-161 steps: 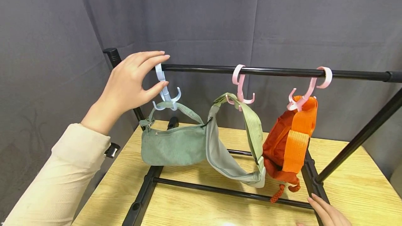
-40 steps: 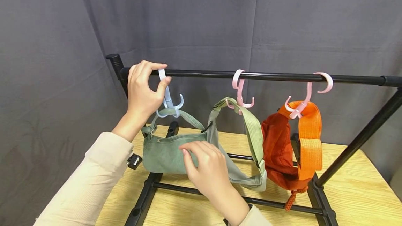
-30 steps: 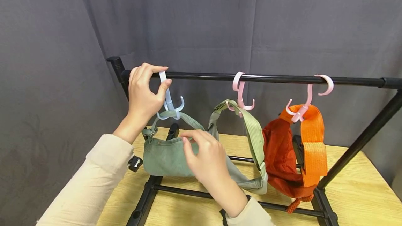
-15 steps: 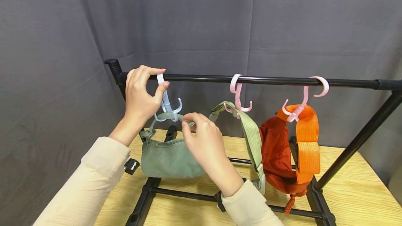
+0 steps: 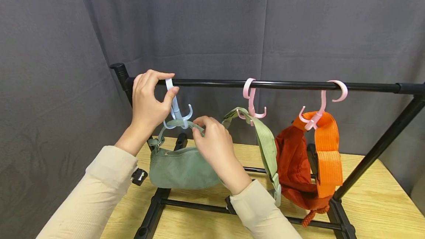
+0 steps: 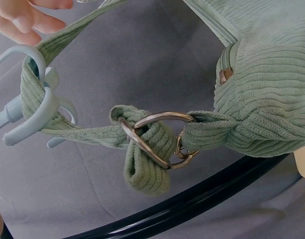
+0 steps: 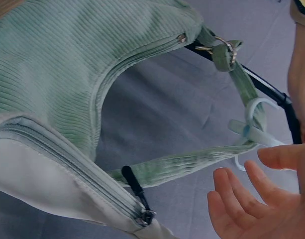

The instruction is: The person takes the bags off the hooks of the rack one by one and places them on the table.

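My left hand curls at the rail, thumb and index finger pinching the top of a light-blue bag hook. A green corduroy shoulder bag hangs by its strap from one of the lower prongs. The left wrist view shows the strap looped through a prong, with a metal ring below. My right hand is beside the strap's right side, fingertips right at it. In the right wrist view, its relaxed fingers lie apart from the strap.
Along the black rail hang a pink hook with a pale green-grey bag and another pink hook with an orange bag. The rack's lower bars cross the wooden table. Grey curtain stands behind.
My left hand has shifted to the rail and closed on the hook. My right hand has come from the lower right, then risen from in front of the green bag to its strap.
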A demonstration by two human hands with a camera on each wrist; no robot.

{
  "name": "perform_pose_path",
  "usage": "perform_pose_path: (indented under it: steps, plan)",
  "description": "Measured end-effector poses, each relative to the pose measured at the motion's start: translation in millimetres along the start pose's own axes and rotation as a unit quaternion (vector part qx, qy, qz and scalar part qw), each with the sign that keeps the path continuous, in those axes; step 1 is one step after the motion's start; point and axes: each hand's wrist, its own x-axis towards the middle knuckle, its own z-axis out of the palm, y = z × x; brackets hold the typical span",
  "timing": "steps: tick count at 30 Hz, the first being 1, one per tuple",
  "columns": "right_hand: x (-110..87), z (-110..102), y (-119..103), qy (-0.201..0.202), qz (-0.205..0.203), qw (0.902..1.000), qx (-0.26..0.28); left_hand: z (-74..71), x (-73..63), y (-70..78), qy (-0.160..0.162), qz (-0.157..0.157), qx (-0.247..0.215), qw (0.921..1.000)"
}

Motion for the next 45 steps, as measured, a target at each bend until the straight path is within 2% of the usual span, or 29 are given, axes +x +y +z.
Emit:
perform_pose_path:
  steps: [10,17,28,38,45]
  plan:
    - [7.4,12.0,9.5,-0.010,0.016,0.9998,-0.009,3.2,0.9,-0.2,0.004,-0.010,-0.011,0.9999]
    - [10.2,18.9,13.6,-0.026,0.019,0.9994,-0.010,1.5,1.2,-0.6,0.002,-0.003,-0.002,1.0000]
    - [11.9,16.5,12.6,-0.019,0.028,0.9994,-0.002,-0.4,1.6,-1.4,0.004,-0.022,-0.017,0.9996]
    - [11.9,9.1,8.8,0.002,0.012,0.9999,0.010,-0.7,2.4,0.6,0.001,-0.017,-0.015,0.9997]
    - [15.7,2.8,5.5,0.025,-0.029,0.9990,0.021,-0.2,3.7,2.3,-0.001,-0.021,-0.029,0.9994]
